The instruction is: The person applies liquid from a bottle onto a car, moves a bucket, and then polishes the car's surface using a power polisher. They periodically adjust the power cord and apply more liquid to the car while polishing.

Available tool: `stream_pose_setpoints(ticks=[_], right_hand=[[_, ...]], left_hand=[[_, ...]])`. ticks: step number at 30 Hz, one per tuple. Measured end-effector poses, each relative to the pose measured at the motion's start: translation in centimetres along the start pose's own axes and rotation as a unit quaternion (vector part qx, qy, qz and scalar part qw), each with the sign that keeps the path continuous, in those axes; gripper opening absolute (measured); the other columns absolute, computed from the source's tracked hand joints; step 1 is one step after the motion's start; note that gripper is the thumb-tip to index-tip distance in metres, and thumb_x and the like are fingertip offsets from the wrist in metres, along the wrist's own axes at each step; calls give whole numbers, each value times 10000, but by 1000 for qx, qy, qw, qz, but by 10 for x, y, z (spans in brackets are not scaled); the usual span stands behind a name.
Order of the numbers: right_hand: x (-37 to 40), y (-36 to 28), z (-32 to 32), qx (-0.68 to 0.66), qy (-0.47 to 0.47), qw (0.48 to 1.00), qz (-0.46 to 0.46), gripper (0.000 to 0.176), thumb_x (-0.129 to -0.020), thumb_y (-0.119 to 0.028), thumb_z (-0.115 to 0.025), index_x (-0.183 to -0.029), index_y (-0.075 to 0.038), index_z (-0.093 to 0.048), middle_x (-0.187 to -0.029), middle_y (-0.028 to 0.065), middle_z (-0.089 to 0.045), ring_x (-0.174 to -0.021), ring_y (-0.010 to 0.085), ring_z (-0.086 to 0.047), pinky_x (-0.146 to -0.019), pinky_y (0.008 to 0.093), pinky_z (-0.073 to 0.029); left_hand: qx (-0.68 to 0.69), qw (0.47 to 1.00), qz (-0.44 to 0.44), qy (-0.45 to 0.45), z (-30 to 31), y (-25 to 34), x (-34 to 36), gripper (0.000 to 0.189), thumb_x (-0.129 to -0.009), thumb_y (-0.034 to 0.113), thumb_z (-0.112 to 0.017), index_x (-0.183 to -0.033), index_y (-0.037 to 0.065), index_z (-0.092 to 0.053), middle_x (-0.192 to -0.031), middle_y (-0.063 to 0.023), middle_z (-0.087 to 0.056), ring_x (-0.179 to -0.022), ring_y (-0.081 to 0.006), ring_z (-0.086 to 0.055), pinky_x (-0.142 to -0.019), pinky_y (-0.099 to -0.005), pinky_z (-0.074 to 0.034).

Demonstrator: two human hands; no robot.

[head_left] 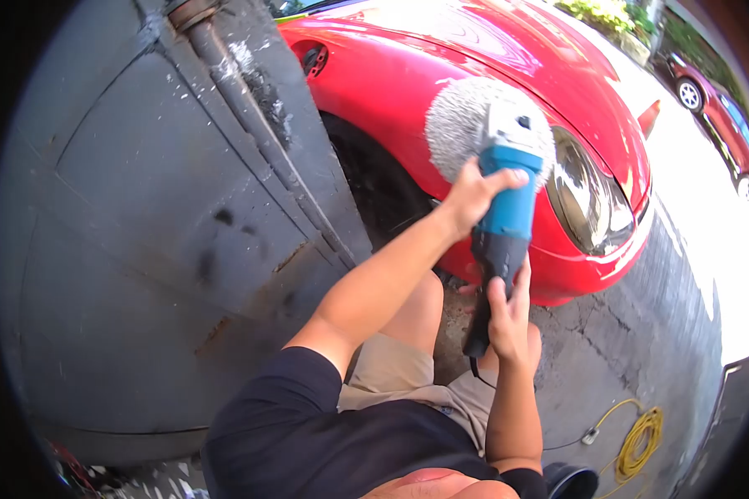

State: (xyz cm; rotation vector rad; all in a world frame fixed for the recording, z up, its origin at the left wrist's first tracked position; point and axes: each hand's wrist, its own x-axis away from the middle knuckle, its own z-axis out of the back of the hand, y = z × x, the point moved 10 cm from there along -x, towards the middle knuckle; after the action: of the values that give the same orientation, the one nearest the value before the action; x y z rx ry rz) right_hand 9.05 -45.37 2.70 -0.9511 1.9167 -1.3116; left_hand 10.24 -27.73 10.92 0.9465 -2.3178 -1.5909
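Note:
A blue and black power polisher (509,212) with a fluffy white wool pad (453,125) is in both my hands. The pad lies over the front fender of a red car (374,71), beside its headlight (587,200). I cannot make out whether the whole pad face touches the paint. My left hand (477,195) wraps the blue front of the body just behind the head, thumb on top. Lower down, my right hand (510,320) closes around the black rear handle; some of its fingers are hidden. A dark cord (477,370) leaves the handle's end.
A grey metal panel (141,233) with a pipe (250,125) stands close on my left. Lower right, a coiled yellow extension cord (639,442) lies on the concrete near a dark bucket (570,482). Another red car (720,116) is parked far right.

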Motion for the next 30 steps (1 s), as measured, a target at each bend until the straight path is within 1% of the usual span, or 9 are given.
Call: stream_pose_setpoints(ticks=[4,7,11,14,17,19,21,23,30], right_hand=[[66,30,45,314,-145,933,97,821,-924,-399,-882,-1572,-67,-503,-1089,152,-752,-986,267,-747,-914,465,-580],[142,97,129,539,-38,840,41,361,-858,-326,-908,-1073,-56,-803,-872,135,-759,-884,288,-738,-873,445,-558],[249,133,283,582,213,785,-23,95,-930,-141,-769,-986,-65,-766,-891,128,-743,-845,342,-693,-834,476,-517],[312,138,349,620,310,716,-78,123,-991,-193,-745,-1001,-72,-761,-949,147,-739,-902,379,-687,-817,498,-513],[350,151,408,600,465,648,-66,455,-1022,-552,-696,-1008,-106,-780,-955,152,-752,-1030,371,-705,-929,506,-519],[348,159,435,388,538,702,-260,692,-1054,-707,-589,-911,-49,-752,-904,167,-754,-949,351,-712,-891,471,-540],[318,164,421,42,671,724,-153,835,-1039,-829,-484,-772,-63,-680,-850,116,-732,-885,279,-674,-877,433,-523],[225,129,368,-101,557,824,37,837,-1047,-865,-351,-688,-138,-560,-778,63,-624,-826,219,-605,-954,419,-502],[90,-91,150,-24,335,898,283,666,-1200,-573,-300,-866,-42,-524,-787,77,-529,-761,186,-486,-777,385,-451]], left_hand=[[44,999,-19,-23,-19,11,11,689,-844,242,-893,-1387,-17,-557,-1174,-129,-689,-1008,-202,-716,-873,-370,-627],[-5,997,-64,-37,-21,62,10,685,-841,267,-889,-1386,2,-568,-1161,-118,-690,-998,-195,-716,-885,-383,-618],[-90,968,-172,159,66,137,6,350,-919,330,-748,-1083,28,-817,-1116,-81,-774,-1029,-230,-715,-988,-407,-551],[-57,980,-189,38,19,198,3,818,-926,369,-664,-1598,-57,-474,-1560,-248,-577,-1384,-384,-596,-1203,-538,-458],[-98,981,-159,-54,30,227,-1,959,-948,454,-633,-1665,-96,-314,-1710,-298,-388,-1539,-439,-453,-1268,-599,-390],[-137,972,-174,-72,34,243,6,1013,-958,502,-623,-1669,-123,-264,-1732,-292,-341,-1575,-439,-409,-1264,-615,-396],[-160,966,-196,-56,32,252,17,1013,-960,517,-618,-1666,-121,-271,-1725,-279,-357,-1572,-433,-416,-1274,-606,-390],[-168,965,-196,-47,21,252,30,1001,-963,522,-612,-1664,-114,-285,-1720,-265,-371,-1563,-424,-430,-1278,-599,-389],[-206,959,-180,-77,0,241,61,936,-991,495,-584,-1656,-109,-319,-1688,-269,-419,-1508,-395,-498,-1253,-557,-428]])
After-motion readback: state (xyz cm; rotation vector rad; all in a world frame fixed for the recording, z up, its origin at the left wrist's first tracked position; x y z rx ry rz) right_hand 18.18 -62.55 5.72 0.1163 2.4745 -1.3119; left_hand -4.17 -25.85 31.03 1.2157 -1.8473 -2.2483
